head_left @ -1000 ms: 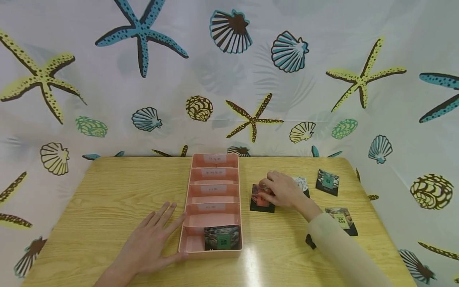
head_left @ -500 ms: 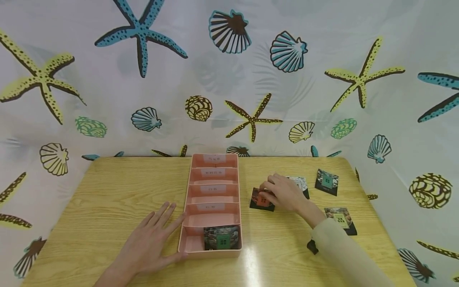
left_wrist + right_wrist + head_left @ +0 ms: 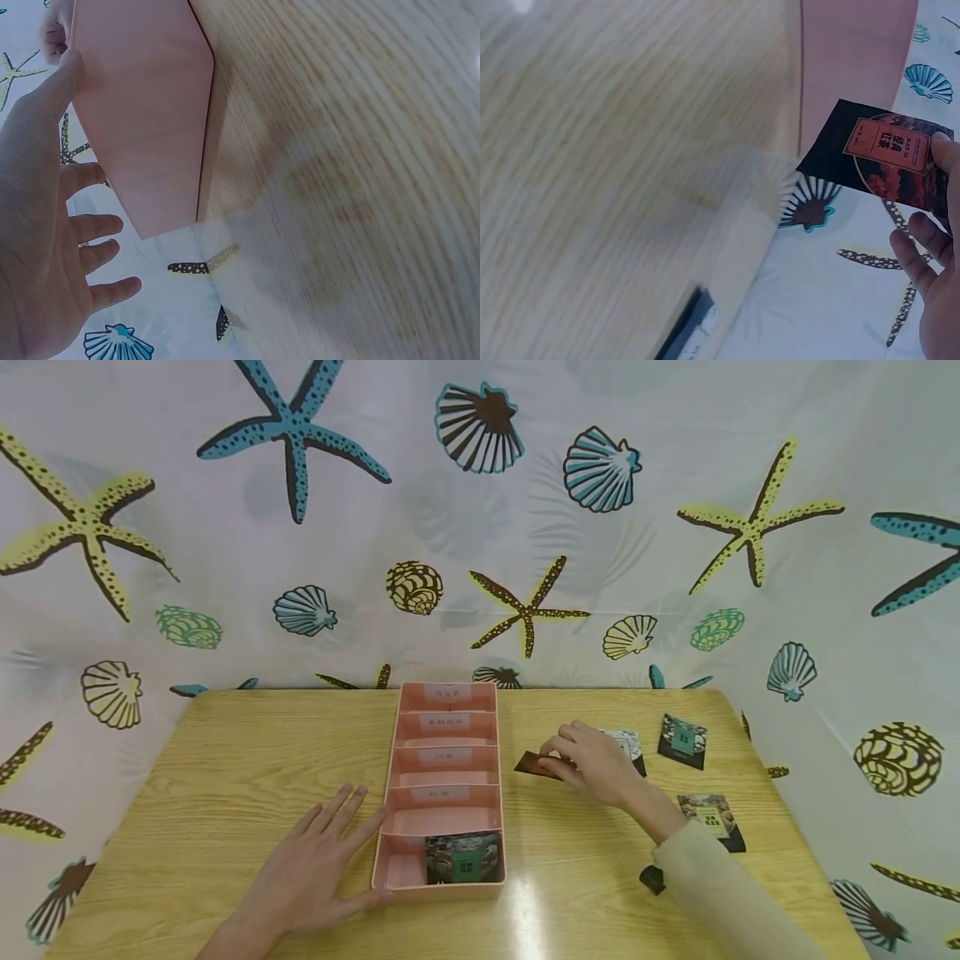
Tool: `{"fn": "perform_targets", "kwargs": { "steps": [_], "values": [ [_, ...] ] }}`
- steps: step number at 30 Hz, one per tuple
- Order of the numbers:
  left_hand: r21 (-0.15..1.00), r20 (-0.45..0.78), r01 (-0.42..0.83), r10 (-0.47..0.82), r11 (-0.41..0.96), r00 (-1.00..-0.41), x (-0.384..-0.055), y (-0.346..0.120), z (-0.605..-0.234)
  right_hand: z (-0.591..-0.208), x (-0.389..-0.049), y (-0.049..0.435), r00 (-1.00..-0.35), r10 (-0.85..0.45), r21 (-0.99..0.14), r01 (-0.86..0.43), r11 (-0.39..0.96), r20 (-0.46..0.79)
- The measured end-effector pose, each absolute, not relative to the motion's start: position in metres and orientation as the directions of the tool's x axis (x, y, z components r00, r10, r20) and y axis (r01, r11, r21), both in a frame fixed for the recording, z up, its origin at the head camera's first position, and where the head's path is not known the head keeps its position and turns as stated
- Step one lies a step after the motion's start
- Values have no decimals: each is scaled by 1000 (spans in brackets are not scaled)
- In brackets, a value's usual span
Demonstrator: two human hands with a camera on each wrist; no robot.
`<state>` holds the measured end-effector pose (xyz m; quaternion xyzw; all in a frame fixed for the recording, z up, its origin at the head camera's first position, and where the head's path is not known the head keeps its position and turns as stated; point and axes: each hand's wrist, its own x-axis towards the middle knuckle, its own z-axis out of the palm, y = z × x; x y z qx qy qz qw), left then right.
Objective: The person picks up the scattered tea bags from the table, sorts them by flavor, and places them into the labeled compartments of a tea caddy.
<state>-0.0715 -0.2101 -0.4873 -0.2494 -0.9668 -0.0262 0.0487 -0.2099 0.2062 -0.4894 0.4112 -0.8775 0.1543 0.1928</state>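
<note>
My right hand (image 3: 596, 768) pinches a black tea bag packet with a red label (image 3: 889, 146) between thumb and fingers. In the head view the packet (image 3: 531, 764) looks tilted, just right of a pink divided box (image 3: 442, 891). My left hand (image 3: 318, 860) lies at the near left of that box, fingers spread. Its thumb touches the near corner, and the index fingertip meets the left side. White labels mark the box's several compartments. In the nearest compartment lies a packet with a green label (image 3: 467, 860).
Right of the box, a white-patterned packet (image 3: 630, 745) lies partly behind my right hand. Farther right are a teal-labelled packet (image 3: 683, 739) and a yellow-labelled one (image 3: 708, 814). A dark packet corner (image 3: 652, 880) shows beside the sleeve. A patterned cloth (image 3: 345, 543) hangs behind the table.
The red-labelled tea bag packet, flat on the table before, has tilted up in my right hand's grip. The left hand and the box have stayed put.
</note>
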Motion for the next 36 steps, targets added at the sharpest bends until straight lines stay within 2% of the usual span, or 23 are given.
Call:
{"fn": "perform_targets", "kwargs": {
  "steps": [14, 23, 36],
  "values": [
    [14, 109, 490, 486, 871, -867, -72, -209, -487, -452, -192, 182, -429, -677, -22, -853, 521, 599],
    [17, 117, 494, 489, 869, -865, -71, -209, -488, -441, -186, 158, -357, -678, -21, -893, 450, 643],
    [33, 128, 498, 490, 867, -862, -71, -210, -487, -447, -181, 123, -326, -705, -65, -926, 371, 630]
  ]
}}
